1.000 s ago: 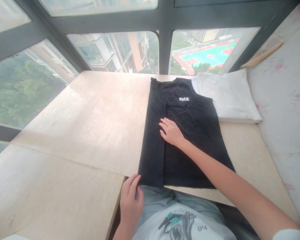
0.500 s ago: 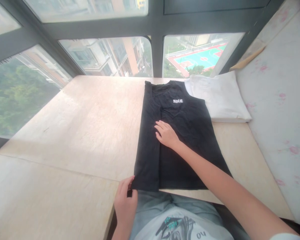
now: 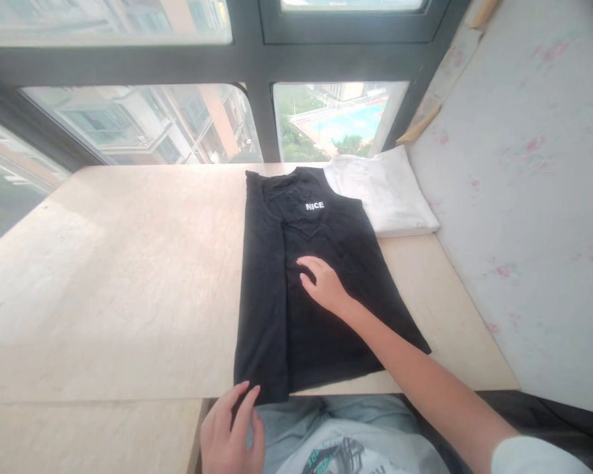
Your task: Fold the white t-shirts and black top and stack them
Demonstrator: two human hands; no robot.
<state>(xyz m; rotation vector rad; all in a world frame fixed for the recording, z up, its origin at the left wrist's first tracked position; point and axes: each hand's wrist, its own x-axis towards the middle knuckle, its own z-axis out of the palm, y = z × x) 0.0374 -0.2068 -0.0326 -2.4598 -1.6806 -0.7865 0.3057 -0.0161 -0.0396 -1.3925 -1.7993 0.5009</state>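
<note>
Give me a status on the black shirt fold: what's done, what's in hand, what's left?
Done: the left side of the black shirt is folded inward, forming a lengthwise flap. A folded white garment lies beside it. In hand: the right hand lies flat on the shirt's middle by the flap's edge; the left hand is at the bottom left hem corner. Left: the right side still lies unfolded, and the shirt is at full length on the table.

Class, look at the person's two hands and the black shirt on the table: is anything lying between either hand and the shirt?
Nothing visible does. The right hand rests flat on the black shirt, beside its folded strip. The left hand touches the shirt's near left corner at the table edge. The folded white cloth lies off to the right.
</note>
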